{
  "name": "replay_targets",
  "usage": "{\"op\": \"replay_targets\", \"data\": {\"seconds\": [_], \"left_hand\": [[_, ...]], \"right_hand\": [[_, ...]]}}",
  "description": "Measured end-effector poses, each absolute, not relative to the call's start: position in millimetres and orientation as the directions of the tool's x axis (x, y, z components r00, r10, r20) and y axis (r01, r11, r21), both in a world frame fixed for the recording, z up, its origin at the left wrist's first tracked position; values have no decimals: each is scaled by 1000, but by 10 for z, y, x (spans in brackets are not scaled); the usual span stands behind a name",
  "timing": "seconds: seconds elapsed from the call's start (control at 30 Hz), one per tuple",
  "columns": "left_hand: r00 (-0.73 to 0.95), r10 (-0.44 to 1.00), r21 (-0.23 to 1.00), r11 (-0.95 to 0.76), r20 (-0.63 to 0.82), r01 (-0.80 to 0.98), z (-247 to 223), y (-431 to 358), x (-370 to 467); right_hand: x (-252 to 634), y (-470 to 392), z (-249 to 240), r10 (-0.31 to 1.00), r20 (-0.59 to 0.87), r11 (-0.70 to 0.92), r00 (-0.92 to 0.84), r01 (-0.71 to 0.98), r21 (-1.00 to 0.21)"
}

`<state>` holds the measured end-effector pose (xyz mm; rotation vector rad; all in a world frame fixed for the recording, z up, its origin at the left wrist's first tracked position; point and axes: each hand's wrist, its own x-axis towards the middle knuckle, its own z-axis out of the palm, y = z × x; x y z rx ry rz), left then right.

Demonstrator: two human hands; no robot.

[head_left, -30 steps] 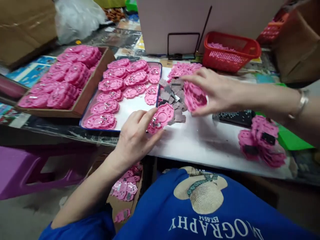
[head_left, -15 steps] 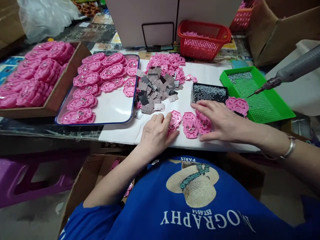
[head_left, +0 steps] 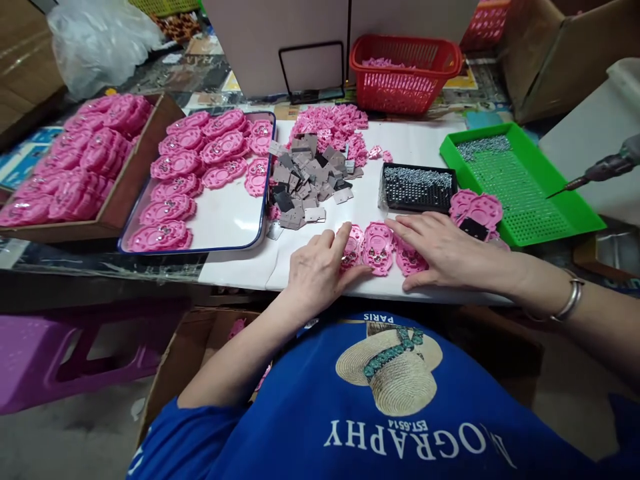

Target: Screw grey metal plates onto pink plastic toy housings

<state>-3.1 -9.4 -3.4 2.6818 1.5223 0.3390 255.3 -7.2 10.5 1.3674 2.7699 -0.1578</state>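
Observation:
Three pink oval plastic casings lie side by side in a row on the white sheet near the table's front edge. My left hand (head_left: 317, 267) grips the left casing (head_left: 353, 248) between thumb and fingers, covering part of it. The middle casing (head_left: 379, 248) shows fully, with small shiny metal pieces at its near end. My right hand (head_left: 445, 252) spans the right casing (head_left: 411, 260), fingers over its far end and thumb by the near end; much of it is hidden. The casings' edges are touching or nearly so.
Beyond the hands lie loose grey metal plates (head_left: 305, 183), small pink parts (head_left: 330, 123) and a black screw tray (head_left: 417, 190). More casings fill a white tray (head_left: 230, 213) and a cardboard box (head_left: 120, 193). A green tray (head_left: 540, 213), an electric screwdriver (head_left: 610, 163) and a red basket (head_left: 407, 77) stand around.
The casings have come closer into line, the left one turned more upright beside the middle one. Both hands have shifted slightly. The hanging screwdriver has swung to the right.

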Motion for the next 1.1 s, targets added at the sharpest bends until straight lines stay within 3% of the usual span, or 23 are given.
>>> {"op": "replay_targets", "data": {"seconds": [0.27, 0.4, 0.5, 0.6, 0.73, 0.87, 1.1], "left_hand": [[549, 800, 258, -598, 242, 759, -47, -103, -152], [489, 790, 341, -605, 370, 720, 43, 64, -439], [404, 803, 307, -556, 437, 772, 172, 421, -794], [286, 818, 238, -446, 499, 863, 321, 892, -1183], [161, 824, 300, -369, 543, 880, 419, 1247, -1472], [300, 816, 305, -487, 495, 819, 354, 1038, -1397], [524, 759, 149, -612, 386, 777, 215, 570, -1093]], "right_hand": [[2616, -123, 146, 759, 103, 648, -642, 761, -34], [2524, 13, 364, 743, 206, 665, -636, 736, -126], [2382, 223, 518, 728, 228, 685, -647, 706, -182], [2148, 537, 626, 712, 207, 702, -671, 686, -190], [1745, 994, 707, 753, 134, 657, -644, 731, -183], [1449, 1241, 649, 789, -14, 603, -614, 779, -169], [1247, 1109, 341, 762, -168, 606, -626, 780, -156]]}}
